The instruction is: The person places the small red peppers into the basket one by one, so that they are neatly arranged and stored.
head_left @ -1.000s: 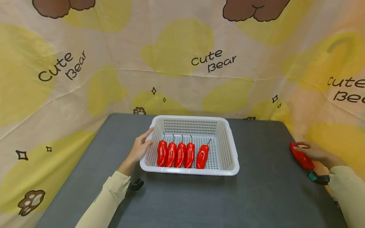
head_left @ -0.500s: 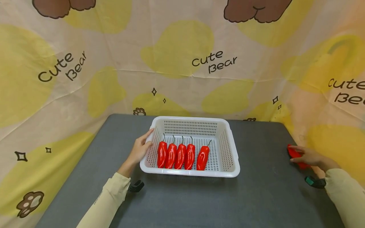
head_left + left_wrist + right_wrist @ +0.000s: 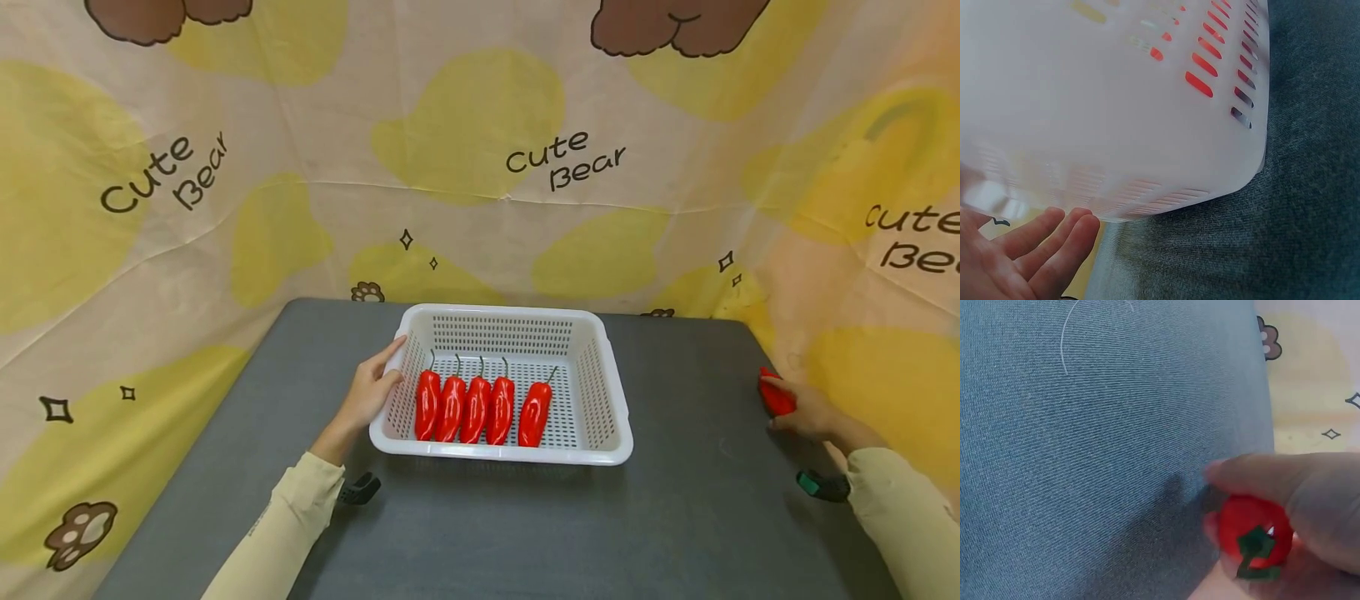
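Note:
My left hand [image 3: 369, 387] holds the left rim of a white perforated plastic basket [image 3: 498, 452]. In the left wrist view its fingers [image 3: 1063, 253] lie along the outside of the basket wall. Several glossy red chili peppers [image 3: 451, 408] stand side by side in the basket, stems towards the back; another red chili pepper [image 3: 535, 414] leans slightly apart to their right. Over by the table's right edge, my right hand [image 3: 813, 414] grips one more red chili pepper [image 3: 777, 395]. The right wrist view shows that pepper's green stem [image 3: 1256, 547] between thumb and fingers.
The basket stands mid-table on dark grey cloth [image 3: 510, 533]. A yellow and cream printed curtain [image 3: 465, 125] hangs behind the table and along both sides. Dark wrist straps [image 3: 822, 485] sit below the sleeves.
My right hand has shifted slightly left and changed its hold on the pepper, now covering its near end. The left hand and the basket have stayed in place.

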